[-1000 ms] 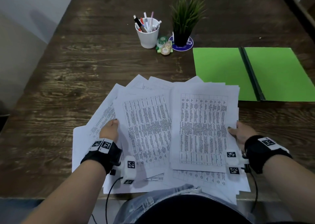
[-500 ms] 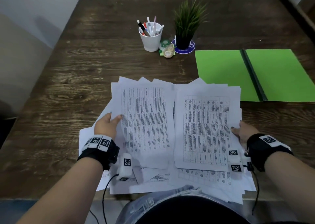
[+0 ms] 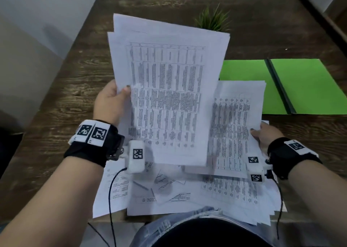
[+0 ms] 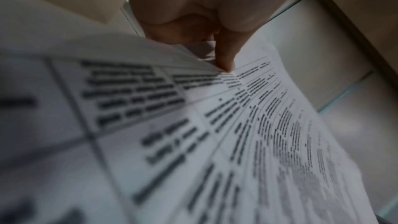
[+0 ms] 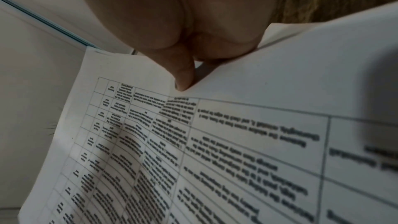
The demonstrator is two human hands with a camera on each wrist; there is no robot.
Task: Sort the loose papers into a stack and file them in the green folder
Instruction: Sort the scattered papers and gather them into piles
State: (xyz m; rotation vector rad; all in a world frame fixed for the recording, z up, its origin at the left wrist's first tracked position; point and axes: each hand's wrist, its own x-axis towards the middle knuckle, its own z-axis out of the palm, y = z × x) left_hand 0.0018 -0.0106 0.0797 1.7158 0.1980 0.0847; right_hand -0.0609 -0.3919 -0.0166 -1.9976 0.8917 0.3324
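Observation:
My left hand (image 3: pixel 117 98) grips a bunch of printed sheets (image 3: pixel 165 96) by their left edge and holds them tilted up above the table, thumb on top. In the left wrist view the thumb (image 4: pixel 224 57) pinches the same printed sheets (image 4: pixel 215 125). My right hand (image 3: pixel 263 133) pinches the right edge of a second bunch of sheets (image 3: pixel 237 126), partly under the lifted ones. The right wrist view shows its thumb (image 5: pixel 183 77) on that second bunch (image 5: pixel 237 142). More loose papers (image 3: pixel 169 192) lie scattered at the table's front edge. The green folder (image 3: pixel 308 87) lies open at the right.
A small green plant (image 3: pixel 214 21) shows above the lifted sheets at the back of the dark wooden table (image 3: pixel 78 62); whatever stands beside it is hidden. A black cable (image 3: pixel 110 194) runs from my left wrist over the papers.
My left hand has gathered its sheets, raised them off the table and swung them right, over the other bunch. The right hand has hardly moved.

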